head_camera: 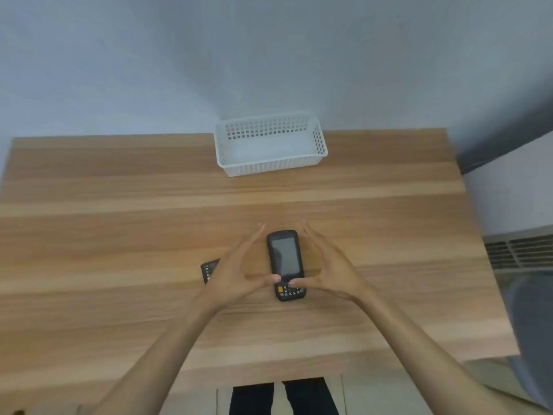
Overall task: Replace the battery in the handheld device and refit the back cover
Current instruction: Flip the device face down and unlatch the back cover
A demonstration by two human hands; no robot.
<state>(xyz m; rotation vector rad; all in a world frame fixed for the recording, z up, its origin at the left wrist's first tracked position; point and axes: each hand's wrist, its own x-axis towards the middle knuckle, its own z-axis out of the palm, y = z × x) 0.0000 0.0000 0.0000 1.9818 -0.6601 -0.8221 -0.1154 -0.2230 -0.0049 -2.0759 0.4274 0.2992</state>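
A black handheld device lies screen up on the wooden table, its keypad with an orange key toward me. My left hand is just left of it, fingers stretched out, thumb tip over the device's lower part. My right hand mirrors it on the right side, thumb reaching in above the keypad. Both hands have fingers spread; whether the thumbs touch the device is hard to tell. A flat black battery with white markings lies on the table left of my left hand, partly hidden by it.
An empty white perforated plastic basket stands at the table's far edge against the grey wall. A vent grille is off the table to the right. The table's near edge runs above my legs.
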